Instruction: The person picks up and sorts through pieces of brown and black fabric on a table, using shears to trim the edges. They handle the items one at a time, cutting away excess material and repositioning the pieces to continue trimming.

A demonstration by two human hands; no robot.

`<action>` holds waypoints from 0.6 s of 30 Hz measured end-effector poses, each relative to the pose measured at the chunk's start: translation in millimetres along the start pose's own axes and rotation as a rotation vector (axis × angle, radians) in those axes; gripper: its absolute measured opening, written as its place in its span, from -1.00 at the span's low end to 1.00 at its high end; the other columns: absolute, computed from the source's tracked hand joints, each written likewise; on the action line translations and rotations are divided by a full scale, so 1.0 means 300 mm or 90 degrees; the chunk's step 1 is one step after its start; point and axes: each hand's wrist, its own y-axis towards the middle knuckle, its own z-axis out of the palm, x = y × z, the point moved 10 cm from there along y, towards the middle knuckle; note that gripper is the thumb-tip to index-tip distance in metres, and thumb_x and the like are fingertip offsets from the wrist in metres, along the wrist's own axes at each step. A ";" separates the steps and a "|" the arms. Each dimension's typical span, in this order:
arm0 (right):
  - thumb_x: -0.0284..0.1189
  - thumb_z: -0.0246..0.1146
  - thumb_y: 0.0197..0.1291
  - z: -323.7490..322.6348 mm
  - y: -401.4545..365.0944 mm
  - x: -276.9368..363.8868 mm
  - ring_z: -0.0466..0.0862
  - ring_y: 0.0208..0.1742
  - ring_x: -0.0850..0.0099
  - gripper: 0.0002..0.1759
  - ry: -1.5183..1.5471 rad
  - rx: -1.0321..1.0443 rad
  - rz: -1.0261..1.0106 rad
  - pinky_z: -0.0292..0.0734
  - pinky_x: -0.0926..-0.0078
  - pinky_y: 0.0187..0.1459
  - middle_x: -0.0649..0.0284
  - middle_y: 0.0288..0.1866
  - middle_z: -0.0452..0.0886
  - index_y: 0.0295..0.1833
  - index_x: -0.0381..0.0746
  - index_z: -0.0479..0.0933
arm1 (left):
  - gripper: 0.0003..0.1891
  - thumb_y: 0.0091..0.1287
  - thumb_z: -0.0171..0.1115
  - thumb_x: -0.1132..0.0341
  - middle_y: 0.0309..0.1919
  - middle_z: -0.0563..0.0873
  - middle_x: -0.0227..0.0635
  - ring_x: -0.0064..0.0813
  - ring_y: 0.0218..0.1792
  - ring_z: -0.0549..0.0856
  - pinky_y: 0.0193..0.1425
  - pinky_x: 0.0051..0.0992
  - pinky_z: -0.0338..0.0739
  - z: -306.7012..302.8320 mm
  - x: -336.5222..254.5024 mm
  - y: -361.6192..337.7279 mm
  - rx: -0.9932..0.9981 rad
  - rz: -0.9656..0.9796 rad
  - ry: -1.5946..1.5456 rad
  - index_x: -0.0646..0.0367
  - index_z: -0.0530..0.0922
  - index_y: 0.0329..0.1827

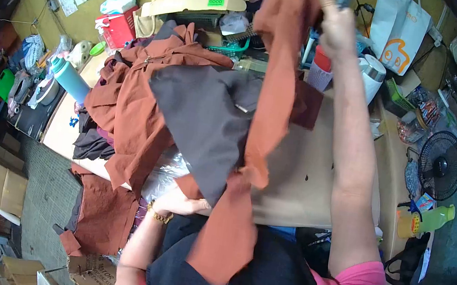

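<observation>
Wide worktable (310,176) fills the middle, pale top bare on the right half. Across its left half sprawls a heap of rust-brown garments (130,101), spilling over the near edge. In front of that, here's the piece in play: a long rust-brown strip (273,90), held high and hanging. Its long axis runs top to bottom of the view, upper end far across the table, lower end pointing back at the person's lap, with a slight lean to the left as it drops. A dark grey cloth (202,122) lies just beside it on the left, and the strip crosses over its right edge.

Right hand (337,21) is up at the top, arm stretched out, fingers closed tight around the strip's upper end. Left hand (180,202) sits low at the near table edge, gold bracelet (159,214) on the wrist, touching the cloth there; its fingers are tucked under fabric, so open or gripping, can't tell.

Around the edges: white paper bag (397,26) beyond the right hand, black fan (440,164) far right, teal bottle (69,78) left, yellow bottle (426,221) lower right
</observation>
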 end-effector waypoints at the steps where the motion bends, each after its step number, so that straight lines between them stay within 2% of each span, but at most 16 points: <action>1: -0.10 0.21 0.45 0.085 -0.079 0.023 0.52 -0.25 0.61 -0.64 -0.027 0.104 0.066 0.45 0.53 -0.16 0.50 -0.29 0.58 -0.15 -0.20 0.62 | -0.55 0.30 0.36 0.13 0.05 0.68 0.01 -0.12 0.21 0.63 0.23 -0.32 0.52 0.071 0.286 -0.112 0.106 -0.119 0.130 0.25 0.59 0.14; 2: -0.07 0.25 0.43 0.163 -0.160 0.043 0.44 -0.28 0.66 -0.62 -0.054 0.205 0.133 0.40 0.55 -0.21 0.55 -0.33 0.52 -0.17 -0.20 0.62 | -0.57 0.28 0.39 0.13 -0.03 0.72 0.00 -0.14 0.13 0.69 0.17 -0.31 0.57 0.121 0.571 -0.242 0.214 -0.237 0.261 0.25 0.62 0.09; 3: -0.13 0.22 0.46 0.203 -0.180 0.068 0.40 -0.28 0.68 -0.64 -0.017 0.166 -0.078 0.40 0.56 -0.23 0.56 -0.34 0.50 -0.23 -0.23 0.58 | -0.62 0.30 0.37 0.15 -0.12 0.73 -0.02 -0.21 0.01 0.73 0.07 -0.34 0.60 0.051 0.333 -0.209 0.224 -0.302 0.368 0.27 0.64 0.02; 4: -0.20 0.18 0.49 0.232 -0.247 0.103 0.38 -0.25 0.70 -0.66 -0.041 0.255 -0.099 0.39 0.58 -0.19 0.55 -0.34 0.49 -0.25 -0.26 0.53 | -0.67 0.32 0.35 0.17 -0.22 0.73 -0.04 -0.28 -0.11 0.77 -0.03 -0.37 0.63 -0.021 0.088 -0.178 0.245 -0.369 0.475 0.29 0.66 -0.05; 6: -0.26 0.16 0.51 0.219 -0.331 0.101 0.42 -0.21 0.67 -0.70 -0.010 0.344 -0.096 0.40 0.58 -0.11 0.50 -0.29 0.51 -0.24 -0.27 0.50 | -0.76 0.38 0.27 0.29 -0.25 0.74 -0.12 -0.36 -0.19 0.78 -0.07 -0.38 0.64 -0.178 -0.020 -0.217 0.077 -0.312 0.335 0.31 0.64 -0.07; 8: -0.34 0.11 0.50 0.128 -0.424 0.102 0.44 -0.25 0.64 -0.77 0.009 0.402 -0.060 0.41 0.55 -0.14 0.47 -0.36 0.45 -0.25 -0.22 0.44 | -0.81 0.42 0.15 0.46 -0.18 0.77 -0.15 -0.36 -0.14 0.77 -0.02 -0.40 0.64 -0.278 -0.093 -0.162 -0.050 -0.225 0.139 0.31 0.65 0.00; 9: -0.36 0.12 0.49 0.038 -0.474 0.098 0.43 -0.24 0.64 -0.79 -0.049 0.373 -0.027 0.41 0.55 -0.13 0.45 -0.33 0.46 -0.24 -0.23 0.43 | -0.73 0.40 0.02 0.60 -0.08 0.77 -0.14 -0.30 -0.10 0.77 0.07 -0.37 0.64 -0.302 -0.143 -0.087 -0.176 -0.171 0.103 0.29 0.65 0.04; 10: -0.38 0.12 0.49 -0.065 -0.532 0.104 0.43 -0.23 0.63 -0.80 -0.106 0.343 0.004 0.41 0.56 -0.11 0.44 -0.30 0.47 -0.22 -0.24 0.42 | -0.63 0.30 -0.05 0.69 -0.05 0.76 -0.12 -0.33 -0.03 0.76 0.16 -0.40 0.61 -0.299 -0.138 -0.009 -0.266 -0.070 0.129 0.29 0.63 0.06; 11: -0.40 0.12 0.48 -0.169 -0.605 0.109 0.48 -0.15 0.64 -0.84 -0.201 0.340 0.048 0.48 0.52 -0.12 0.39 -0.28 0.48 -0.13 -0.29 0.47 | -0.56 0.21 -0.03 0.71 0.03 0.73 -0.06 -0.24 0.08 0.73 0.25 -0.37 0.57 -0.261 -0.104 0.068 -0.283 0.013 0.177 0.27 0.60 0.13; 12: -0.34 0.15 0.47 -0.304 -0.693 -0.021 0.61 -0.10 0.54 -0.74 -0.242 0.323 0.313 0.56 0.43 -0.14 0.28 -0.20 0.57 0.00 -0.34 0.52 | -0.49 0.15 0.01 0.71 0.10 0.70 -0.03 -0.09 0.18 0.68 0.31 -0.32 0.54 -0.181 -0.097 0.145 -0.249 0.078 0.278 0.24 0.58 0.19; 13: -0.29 0.17 0.42 -0.454 -0.790 -0.102 0.71 -0.06 0.31 -0.64 -0.364 0.262 0.448 0.62 0.28 -0.10 0.07 -0.13 0.67 0.05 -0.40 0.56 | -0.53 0.22 0.07 0.62 0.23 0.62 -0.01 0.01 0.32 0.56 0.42 -0.20 0.42 -0.081 0.025 0.199 -0.179 0.112 0.246 0.21 0.56 0.23; 14: -0.27 0.17 0.40 -0.633 -0.877 -0.238 0.72 -0.08 0.23 -0.63 -0.592 0.296 0.489 0.61 0.25 -0.08 0.00 -0.11 0.68 0.01 -0.41 0.58 | -0.54 0.31 0.14 0.47 0.39 0.48 -0.01 -0.01 0.45 0.40 0.52 -0.06 0.25 0.028 0.110 0.228 -0.103 0.082 0.300 0.17 0.51 0.31; 15: -0.26 0.16 0.38 -0.775 -0.938 -0.330 0.73 -0.10 0.14 -0.61 -0.823 0.327 0.523 0.60 0.23 -0.06 -0.07 -0.09 0.70 -0.02 -0.42 0.60 | -0.50 0.37 0.17 0.38 0.48 0.37 -0.03 -0.07 0.51 0.33 0.54 -0.01 0.19 0.112 0.168 0.239 -0.041 0.078 0.336 0.17 0.44 0.39; 16: -0.26 0.16 0.38 -0.772 -0.960 -0.296 0.73 -0.10 0.14 -0.61 -0.824 0.326 0.529 0.60 0.23 -0.06 -0.07 -0.09 0.70 -0.02 -0.42 0.60 | -0.40 0.37 0.26 0.20 0.56 0.22 -0.05 -0.03 0.57 0.20 0.52 0.21 0.11 0.181 0.215 0.240 0.027 0.030 0.319 0.09 0.37 0.46; 18: -0.37 0.15 0.37 -0.780 -0.938 -0.190 0.73 -0.11 0.11 -0.70 -0.666 0.109 0.512 0.57 0.24 -0.08 -0.09 -0.14 0.71 -0.05 -0.40 0.63 | -0.31 0.34 0.30 -0.02 0.59 0.13 -0.05 0.08 0.60 0.07 0.52 0.33 -0.01 0.276 0.254 0.214 0.085 -0.015 0.390 0.01 0.36 0.50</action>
